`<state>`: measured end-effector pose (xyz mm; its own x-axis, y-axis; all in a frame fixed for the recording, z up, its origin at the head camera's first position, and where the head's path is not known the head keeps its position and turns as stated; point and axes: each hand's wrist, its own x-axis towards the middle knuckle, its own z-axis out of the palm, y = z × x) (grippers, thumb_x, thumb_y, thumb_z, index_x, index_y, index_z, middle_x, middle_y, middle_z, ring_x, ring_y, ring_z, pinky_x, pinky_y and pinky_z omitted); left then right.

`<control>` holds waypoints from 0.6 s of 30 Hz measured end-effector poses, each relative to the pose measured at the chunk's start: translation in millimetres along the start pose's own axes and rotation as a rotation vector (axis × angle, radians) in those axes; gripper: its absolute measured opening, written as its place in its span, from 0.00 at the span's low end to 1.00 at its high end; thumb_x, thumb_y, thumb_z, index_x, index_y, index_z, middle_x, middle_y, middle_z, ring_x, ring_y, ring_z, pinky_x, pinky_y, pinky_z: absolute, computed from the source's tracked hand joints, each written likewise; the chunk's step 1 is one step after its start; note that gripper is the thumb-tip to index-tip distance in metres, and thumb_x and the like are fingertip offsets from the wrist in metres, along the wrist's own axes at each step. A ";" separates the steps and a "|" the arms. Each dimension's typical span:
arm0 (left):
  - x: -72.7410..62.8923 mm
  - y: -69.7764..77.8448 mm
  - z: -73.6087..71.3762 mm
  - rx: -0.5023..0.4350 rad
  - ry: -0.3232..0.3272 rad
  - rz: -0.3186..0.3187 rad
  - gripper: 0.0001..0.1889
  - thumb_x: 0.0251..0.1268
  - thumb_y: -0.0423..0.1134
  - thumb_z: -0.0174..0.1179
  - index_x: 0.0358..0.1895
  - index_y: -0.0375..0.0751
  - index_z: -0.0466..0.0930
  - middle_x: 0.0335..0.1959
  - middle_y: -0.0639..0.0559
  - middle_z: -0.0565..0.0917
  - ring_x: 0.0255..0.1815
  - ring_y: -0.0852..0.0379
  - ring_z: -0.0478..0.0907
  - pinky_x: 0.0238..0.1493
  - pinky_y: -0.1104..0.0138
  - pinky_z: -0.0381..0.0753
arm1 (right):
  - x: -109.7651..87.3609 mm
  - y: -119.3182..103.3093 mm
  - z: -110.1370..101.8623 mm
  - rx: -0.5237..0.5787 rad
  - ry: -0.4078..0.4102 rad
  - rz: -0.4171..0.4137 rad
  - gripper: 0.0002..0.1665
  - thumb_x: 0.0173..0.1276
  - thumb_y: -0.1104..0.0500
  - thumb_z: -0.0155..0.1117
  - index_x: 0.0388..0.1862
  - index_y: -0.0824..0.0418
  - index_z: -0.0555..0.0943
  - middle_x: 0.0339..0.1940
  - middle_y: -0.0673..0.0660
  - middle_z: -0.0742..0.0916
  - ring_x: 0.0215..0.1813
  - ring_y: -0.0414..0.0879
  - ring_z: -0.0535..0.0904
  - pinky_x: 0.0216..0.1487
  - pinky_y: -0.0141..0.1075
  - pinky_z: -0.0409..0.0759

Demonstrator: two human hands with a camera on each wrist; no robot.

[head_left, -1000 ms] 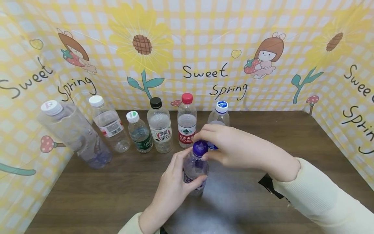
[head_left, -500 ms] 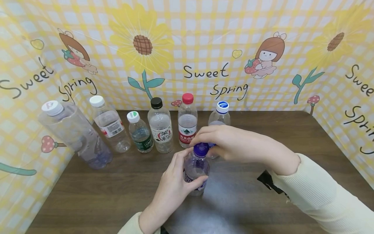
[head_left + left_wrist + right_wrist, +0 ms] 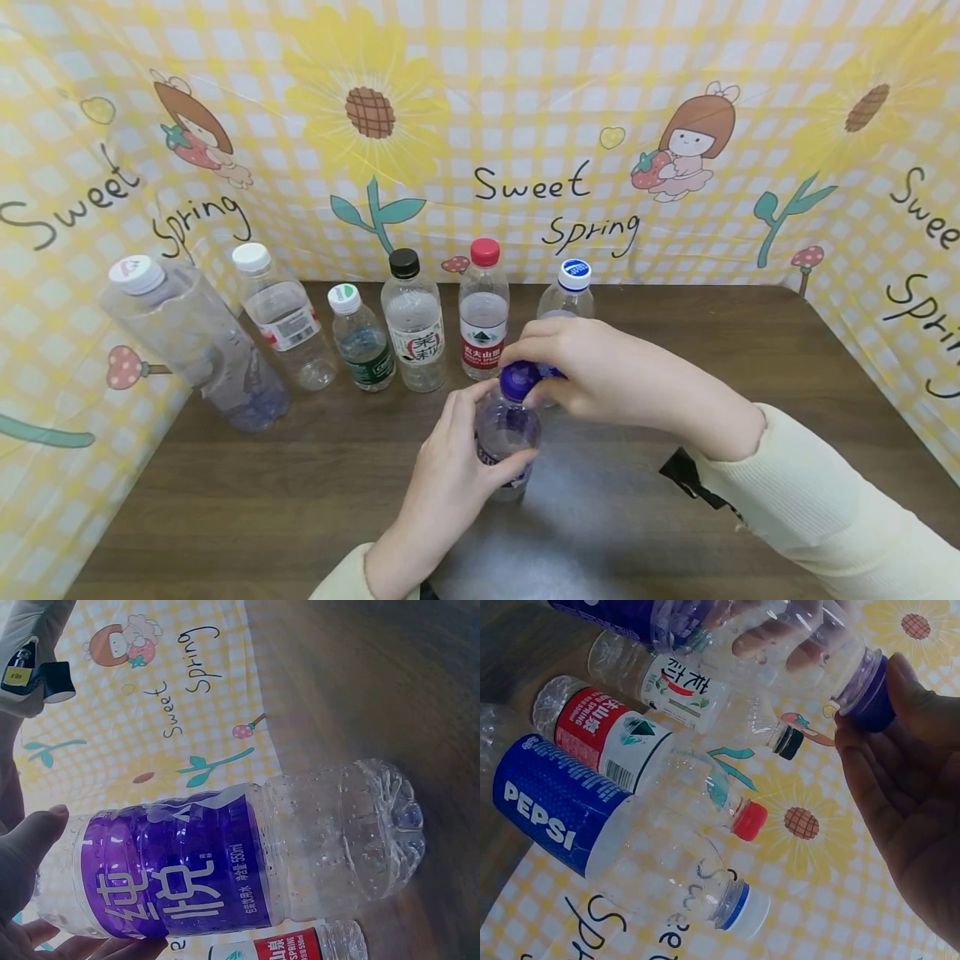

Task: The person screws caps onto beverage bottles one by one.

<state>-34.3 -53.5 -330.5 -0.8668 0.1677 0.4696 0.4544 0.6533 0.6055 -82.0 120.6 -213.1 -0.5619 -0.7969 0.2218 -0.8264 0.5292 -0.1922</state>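
Observation:
A clear plastic water bottle (image 3: 508, 429) with a purple label stands on the table in front of me. My left hand (image 3: 450, 467) holds its body, thumb on the near side and fingers on the far side. On top is a purple cap (image 3: 517, 381), pinched by the thumb and fingers of my right hand (image 3: 600, 367). The right wrist view shows that purple cap (image 3: 871, 696) seated on the bottle's neck between thumb and fingertips. In the left wrist view the purple label (image 3: 172, 866) wraps the bottle, and droplets dot its inside.
Behind stand several clear bottles: a large one (image 3: 202, 350) at left, a white-capped (image 3: 288, 321), a small green-labelled (image 3: 367, 354), a black-capped (image 3: 414, 333), a red-capped (image 3: 483, 325) and a Pepsi bottle (image 3: 562, 802) behind my right hand. A yellow checked cloth (image 3: 525, 75) encloses the brown table (image 3: 300, 517).
The right hand's thumb and fingers shift around the purple cap, slightly loosened half a second ago and close on it now. The left hand keeps its hold on the bottle.

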 end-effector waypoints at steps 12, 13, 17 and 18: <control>1.7 -2.2 -0.9 0.002 -0.010 0.028 0.39 0.42 0.44 0.77 0.58 0.38 0.67 0.48 0.48 0.77 0.46 0.55 0.80 0.42 0.62 0.83 | -0.9 4.7 -5.7 0.095 -0.096 0.030 0.25 0.58 0.63 0.70 0.56 0.58 0.78 0.49 0.51 0.83 0.52 0.43 0.77 0.56 0.39 0.78; 1.8 -2.2 -1.1 0.003 -0.012 0.027 0.39 0.42 0.44 0.77 0.58 0.38 0.67 0.49 0.48 0.77 0.47 0.55 0.80 0.43 0.61 0.83 | -1.3 5.8 -6.0 0.095 -0.096 0.007 0.25 0.58 0.65 0.69 0.56 0.57 0.78 0.49 0.50 0.83 0.53 0.43 0.77 0.56 0.40 0.78; 2.1 -1.7 -1.2 0.005 -0.018 0.018 0.39 0.42 0.44 0.77 0.59 0.38 0.67 0.49 0.48 0.77 0.47 0.54 0.80 0.43 0.61 0.83 | -1.2 9.3 -6.2 0.079 -0.080 -0.071 0.22 0.61 0.70 0.64 0.53 0.56 0.80 0.48 0.50 0.83 0.52 0.42 0.78 0.55 0.38 0.78; 2.1 -1.4 -1.1 0.008 -0.017 0.016 0.39 0.42 0.44 0.77 0.58 0.38 0.67 0.49 0.48 0.77 0.47 0.54 0.80 0.43 0.61 0.83 | -0.7 9.8 -5.9 0.072 -0.077 -0.080 0.20 0.61 0.71 0.63 0.52 0.56 0.81 0.47 0.50 0.83 0.51 0.42 0.78 0.54 0.37 0.79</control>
<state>-36.5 -54.9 -329.6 -0.8629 0.1905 0.4680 0.4665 0.6563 0.5930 -89.8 128.1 -209.5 -0.4875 -0.8572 0.1660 -0.8623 0.4428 -0.2456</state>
